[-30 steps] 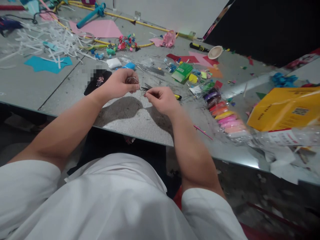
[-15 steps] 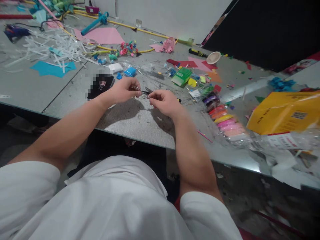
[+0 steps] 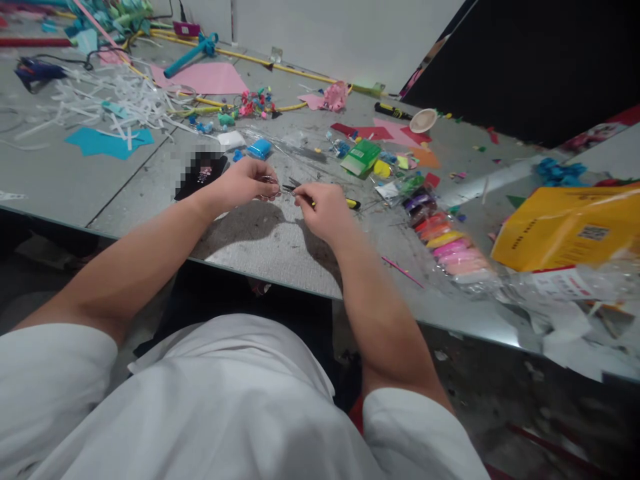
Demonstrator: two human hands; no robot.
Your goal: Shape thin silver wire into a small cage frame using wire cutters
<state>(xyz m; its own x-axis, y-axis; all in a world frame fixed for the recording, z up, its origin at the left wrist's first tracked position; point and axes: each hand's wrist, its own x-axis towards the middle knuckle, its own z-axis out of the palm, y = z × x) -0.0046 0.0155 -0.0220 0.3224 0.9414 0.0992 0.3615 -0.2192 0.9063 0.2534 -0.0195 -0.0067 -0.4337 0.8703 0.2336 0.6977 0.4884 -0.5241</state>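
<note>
My left hand [image 3: 249, 181] is closed in a pinch on a thin wire loop [image 3: 273, 179], which curves around its fingertips above the table. Just to the right, my right hand [image 3: 323, 207] is also closed, thumb and forefinger pinched near the wire's end; the exact hold is too small to see clearly. A tool with dark pointed metal jaws and a yellow-and-black handle [image 3: 353, 204], like small pliers, lies behind my right hand, which hides its middle. A dark phone-like slab [image 3: 203, 175] lies beside my left wrist. Blue clay [image 3: 260, 148] in a packet sits beyond my left hand.
Packs of coloured clay [image 3: 453, 247] and a yellow packet [image 3: 565, 227] lie to the right. A green packet [image 3: 361, 157] and a round white lid [image 3: 423, 121] are farther back. White paper strips [image 3: 135, 100] and a blue paper piece [image 3: 110, 142] cover the left.
My right hand has turned and shifted slightly, showing more of the yellow-and-black handle behind it. My left hand stays pinched on the wire. The view has moved a little.
</note>
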